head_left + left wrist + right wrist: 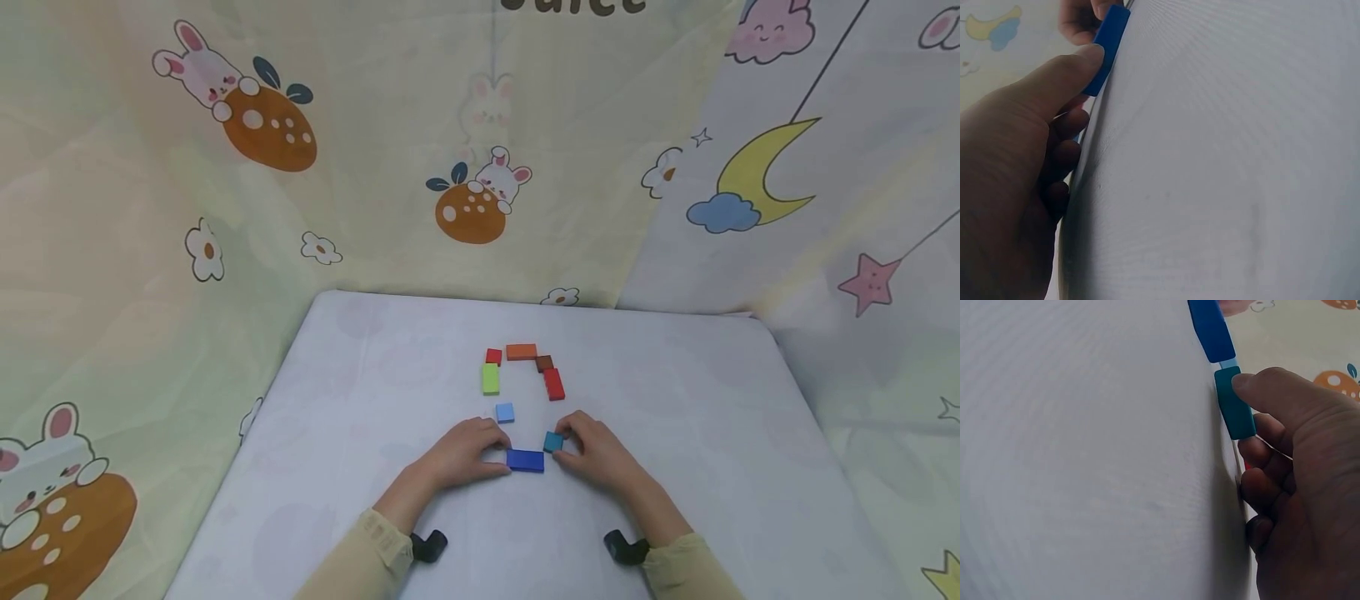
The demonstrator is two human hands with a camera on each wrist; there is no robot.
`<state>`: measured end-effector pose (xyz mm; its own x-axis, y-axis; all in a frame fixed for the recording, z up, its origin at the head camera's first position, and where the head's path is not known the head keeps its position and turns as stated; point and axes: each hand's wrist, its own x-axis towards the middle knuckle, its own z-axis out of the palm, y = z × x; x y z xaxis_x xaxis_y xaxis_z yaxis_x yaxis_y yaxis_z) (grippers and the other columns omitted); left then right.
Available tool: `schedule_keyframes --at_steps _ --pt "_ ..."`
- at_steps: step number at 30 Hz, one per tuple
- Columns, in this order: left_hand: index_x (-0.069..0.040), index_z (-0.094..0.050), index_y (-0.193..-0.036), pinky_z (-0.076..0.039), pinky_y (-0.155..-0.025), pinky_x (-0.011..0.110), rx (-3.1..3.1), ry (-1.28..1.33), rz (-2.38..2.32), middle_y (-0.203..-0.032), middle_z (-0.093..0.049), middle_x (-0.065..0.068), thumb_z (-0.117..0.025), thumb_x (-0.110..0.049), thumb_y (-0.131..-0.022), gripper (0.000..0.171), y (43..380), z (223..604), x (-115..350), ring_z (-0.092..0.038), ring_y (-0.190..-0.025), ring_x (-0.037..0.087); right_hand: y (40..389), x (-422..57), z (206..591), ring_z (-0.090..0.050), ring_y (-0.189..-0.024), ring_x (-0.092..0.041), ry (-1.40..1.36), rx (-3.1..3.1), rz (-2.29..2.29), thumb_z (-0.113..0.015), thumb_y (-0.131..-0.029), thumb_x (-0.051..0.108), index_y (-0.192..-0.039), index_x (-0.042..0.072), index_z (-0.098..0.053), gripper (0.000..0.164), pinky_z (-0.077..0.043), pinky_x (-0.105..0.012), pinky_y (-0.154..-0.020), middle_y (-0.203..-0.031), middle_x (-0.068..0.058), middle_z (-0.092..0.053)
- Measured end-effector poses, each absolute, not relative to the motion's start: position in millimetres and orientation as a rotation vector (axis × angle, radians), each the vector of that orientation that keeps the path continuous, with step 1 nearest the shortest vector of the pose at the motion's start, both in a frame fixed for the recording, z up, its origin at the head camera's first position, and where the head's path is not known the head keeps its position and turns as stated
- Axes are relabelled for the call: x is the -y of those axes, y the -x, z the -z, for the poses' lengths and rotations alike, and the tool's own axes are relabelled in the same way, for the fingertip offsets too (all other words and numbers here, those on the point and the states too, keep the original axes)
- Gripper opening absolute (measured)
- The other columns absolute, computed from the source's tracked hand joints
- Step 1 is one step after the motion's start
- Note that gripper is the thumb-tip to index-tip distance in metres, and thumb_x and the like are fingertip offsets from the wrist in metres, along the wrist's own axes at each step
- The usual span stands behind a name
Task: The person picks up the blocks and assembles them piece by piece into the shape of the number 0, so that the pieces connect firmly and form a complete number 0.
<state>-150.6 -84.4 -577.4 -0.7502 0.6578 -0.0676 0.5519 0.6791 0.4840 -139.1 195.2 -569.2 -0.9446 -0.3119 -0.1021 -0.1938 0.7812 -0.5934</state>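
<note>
My left hand (467,452) pinches the left end of a dark blue rectangular block (525,461), thumb on the near side; the left wrist view shows the thumb pressed on that same block (1110,47). In my right hand (597,451) a small teal square block (553,442) is held between thumb and fingers, just beyond the blue block's right end. The right wrist view has the thumb on the teal block (1235,403), close beside the blue one (1212,330). A light blue square block (505,413) lies just past the left fingertips.
Farther back, more blocks form an arch: lime green (491,379), small red (493,356), orange (521,352), brown (544,363) and longer red (554,384). The white table (360,375) ends at a printed cloth backdrop (390,167). Black wrist devices (430,547) sit by both sleeves.
</note>
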Motion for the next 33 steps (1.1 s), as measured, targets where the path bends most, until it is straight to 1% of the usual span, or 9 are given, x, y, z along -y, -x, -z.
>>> schedule_keyframes --at_steps 3,9,11,14,18,22,26,29,33 --pt "-0.035 -0.064 -0.119 -0.048 -0.1 0.029 -2.645 -0.95 -0.68 -0.113 -0.063 -0.019 -0.066 -0.056 -0.088 0.037 150.9 576.7 85.8 -0.055 -0.107 0.001 138.6 -195.3 569.4 -0.051 -0.09 -0.006 0.407 -2.784 0.891 -0.079 -0.083 0.028 -0.109 0.026 -0.059 0.033 -0.051 -0.027 -0.082 -0.101 0.014 -0.056" --pt "-0.038 -0.062 -0.115 -0.052 -0.091 0.028 -2.631 -0.716 -0.853 -0.105 -0.059 -0.02 -0.059 -0.063 -0.089 0.036 162.6 571.7 92.5 -0.054 -0.098 0.001 138.2 -195.7 569.1 -0.05 -0.089 -0.007 0.436 -2.791 0.903 -0.079 -0.083 0.028 -0.109 0.025 -0.059 0.033 -0.049 -0.026 -0.079 -0.101 0.014 -0.056" --pt "-0.037 -0.061 -0.117 -0.052 -0.092 0.029 -2.662 -0.664 -0.871 -0.106 -0.059 -0.018 -0.059 -0.063 -0.09 0.037 170.6 569.5 95.7 -0.054 -0.099 0.002 138.0 -195.7 569.6 -0.05 -0.088 -0.007 0.437 -2.792 0.91 -0.079 -0.083 0.028 -0.109 0.025 -0.059 0.033 -0.049 -0.025 -0.078 -0.1 0.014 -0.056" --pt "-0.034 -0.06 -0.125 -0.05 -0.098 0.032 -2.697 -0.632 -0.877 -0.113 -0.059 -0.015 -0.061 -0.059 -0.09 0.043 182.2 565.0 99.8 -0.055 -0.106 0.005 138.0 -196.1 571.0 -0.05 -0.087 -0.008 0.429 -2.793 0.914 -0.079 -0.083 0.028 -0.108 0.025 -0.059 0.032 -0.048 -0.025 -0.077 -0.1 0.014 -0.056" --pt "-0.03 -0.058 -0.134 -0.047 -0.106 0.037 -2.707 -0.655 -0.854 -0.123 -0.061 -0.01 -0.064 -0.055 -0.09 0.051 193.2 562.7 101.5 -0.054 -0.117 0.01 138.0 -196.5 571.9 -0.05 -0.087 -0.007 0.413 -2.786 0.93 -0.079 -0.083 0.027 -0.107 0.026 -0.059 0.032 -0.049 -0.024 -0.077 -0.099 0.014 -0.056" --pt "-0.031 -0.058 -0.134 -0.044 -0.109 0.039 -2.722 -0.682 -0.775 -0.13 -0.06 -0.01 -0.066 -0.057 -0.088 0.053 199.7 568.4 98.2 -0.051 -0.125 0.013 138.2 -196.8 572.7 -0.05 -0.088 -0.007 0.408 -2.784 0.941 -0.08 -0.083 0.028 -0.107 0.027 -0.059 0.032 -0.049 -0.024 -0.078 -0.099 0.014 -0.056" --pt "-0.034 -0.061 -0.128 -0.047 -0.105 0.036 -2.769 -0.723 -0.703 -0.127 -0.059 -0.011 -0.068 -0.06 -0.085 0.051 202.1 576.0 93.4 -0.051 -0.12 0.012 138.7 -196.5 573.9 -0.05 -0.087 -0.007 0.406 -2.789 0.939 -0.08 -0.083 0.029 -0.107 0.027 -0.059 0.032 -0.049 -0.024 -0.077 -0.099 0.014 -0.056" --pt "-0.033 -0.063 -0.123 -0.048 -0.1 0.034 -2.813 -0.77 -0.673 -0.121 -0.06 -0.011 -0.069 -0.058 -0.085 0.046 202.9 580.1 90.4 -0.051 -0.113 0.011 138.7 -196.6 574.6 -0.05 -0.086 -0.007 0.393 -2.793 0.935 -0.08 -0.083 0.029 -0.107 0.028 -0.059 0.032 -0.048 -0.024 -0.076 -0.098 0.014 -0.056" --pt "-0.03 -0.065 -0.12 -0.048 -0.097 0.032 -2.866 -0.795 -0.629 -0.117 -0.061 -0.011 -0.069 -0.055 -0.087 0.041 203.4 583.5 88.4 -0.051 -0.108 0.01 138.8 -196.4 575.2 -0.05 -0.086 -0.007 0.379 -2.795 0.934 -0.08 -0.083 0.029 -0.107 0.028 -0.059 0.032 -0.048 -0.024 -0.076 -0.098 0.014 -0.056"
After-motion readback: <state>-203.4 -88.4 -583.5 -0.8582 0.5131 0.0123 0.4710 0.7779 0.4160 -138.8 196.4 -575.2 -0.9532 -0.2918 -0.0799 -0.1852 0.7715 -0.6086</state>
